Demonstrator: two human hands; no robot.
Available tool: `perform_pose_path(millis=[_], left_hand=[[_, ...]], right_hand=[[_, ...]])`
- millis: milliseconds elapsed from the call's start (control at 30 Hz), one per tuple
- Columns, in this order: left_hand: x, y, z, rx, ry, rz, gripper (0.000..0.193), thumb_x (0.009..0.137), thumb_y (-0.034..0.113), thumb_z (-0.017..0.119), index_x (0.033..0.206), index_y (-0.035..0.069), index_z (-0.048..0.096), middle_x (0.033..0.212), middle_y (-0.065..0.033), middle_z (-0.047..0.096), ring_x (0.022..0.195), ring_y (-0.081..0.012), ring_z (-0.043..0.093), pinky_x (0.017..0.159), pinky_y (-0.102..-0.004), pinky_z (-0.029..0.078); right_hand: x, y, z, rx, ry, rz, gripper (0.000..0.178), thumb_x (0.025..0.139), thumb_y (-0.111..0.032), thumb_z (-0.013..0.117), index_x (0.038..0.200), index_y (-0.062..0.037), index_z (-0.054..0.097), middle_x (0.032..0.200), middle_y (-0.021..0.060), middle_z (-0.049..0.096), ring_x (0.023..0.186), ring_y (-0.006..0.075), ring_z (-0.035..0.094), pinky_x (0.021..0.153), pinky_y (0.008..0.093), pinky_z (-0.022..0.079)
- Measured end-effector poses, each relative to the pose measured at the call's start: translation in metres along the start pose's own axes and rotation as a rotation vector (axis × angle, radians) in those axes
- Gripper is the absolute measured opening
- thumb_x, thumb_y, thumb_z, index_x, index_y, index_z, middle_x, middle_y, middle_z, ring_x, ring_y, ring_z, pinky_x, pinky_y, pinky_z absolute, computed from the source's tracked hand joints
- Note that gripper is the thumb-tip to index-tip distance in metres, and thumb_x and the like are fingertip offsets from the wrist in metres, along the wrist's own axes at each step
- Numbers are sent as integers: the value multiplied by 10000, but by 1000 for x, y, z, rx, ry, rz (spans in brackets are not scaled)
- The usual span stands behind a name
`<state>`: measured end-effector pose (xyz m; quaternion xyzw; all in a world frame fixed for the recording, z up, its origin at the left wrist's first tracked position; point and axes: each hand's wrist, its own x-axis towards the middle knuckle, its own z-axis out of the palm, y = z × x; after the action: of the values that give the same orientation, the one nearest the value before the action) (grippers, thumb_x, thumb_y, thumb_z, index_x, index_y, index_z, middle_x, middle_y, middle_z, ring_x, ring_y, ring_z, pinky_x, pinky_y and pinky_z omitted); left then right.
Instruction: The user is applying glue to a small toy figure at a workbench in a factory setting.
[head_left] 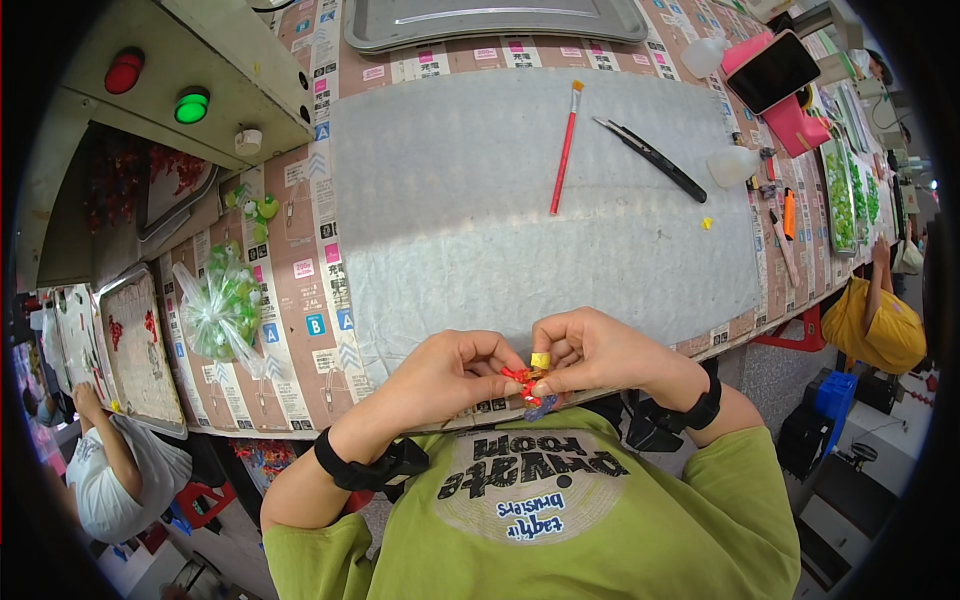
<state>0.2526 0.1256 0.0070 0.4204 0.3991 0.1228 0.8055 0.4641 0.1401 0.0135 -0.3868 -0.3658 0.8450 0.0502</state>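
Close to the table's front edge, both hands pinch a small red figurine (524,379) with yellow and blue-violet parts. My left hand (450,375) grips its left side between thumb and forefinger. On its other side, my right hand (600,352) is closed with the thumb on it. A yellow band or piece (540,360) shows at the right fingertips; whether it belongs to the figurine is unclear. Beyond the hands, a red-handled brush (565,150) and black tweezers (655,160) lie on the grey cloth (450,200). Fingers partly hide the figurine.
A machine with red and green lamps (190,106) stands at left, near a bag of green pieces (225,310). At the back lies a metal tray (500,42). A phone (773,72), white bottle (733,166) and orange cutter (789,214) are at right. Other people sit on both sides.
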Motion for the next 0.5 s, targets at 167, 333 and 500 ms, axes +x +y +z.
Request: perform_pose_path(millis=[167,333,500], left_hand=[[0,-1,0,-5,-2,11,119,788,57,623,883,-10,594,800,-40,624,722,-76,577,654,-200,465],[0,1,0,4,0,2,120,788,56,624,883,-11,594,799,-39,623,720,-75,573,656,-202,464],[0,1,0,-19,-4,2,116,788,52,622,879,-13,592,798,-40,621,723,-78,574,657,-204,466]], right_hand=[[1,1,1,-3,-10,-43,173,761,-16,631,801,-4,463,781,113,624,642,126,614,549,208,497],[1,1,1,-6,-12,-57,177,759,-13,632,803,-2,461,777,115,623,639,132,614,550,211,497],[1,2,0,-22,-3,-22,172,762,-9,626,805,-2,460,782,119,619,645,133,615,547,213,498]])
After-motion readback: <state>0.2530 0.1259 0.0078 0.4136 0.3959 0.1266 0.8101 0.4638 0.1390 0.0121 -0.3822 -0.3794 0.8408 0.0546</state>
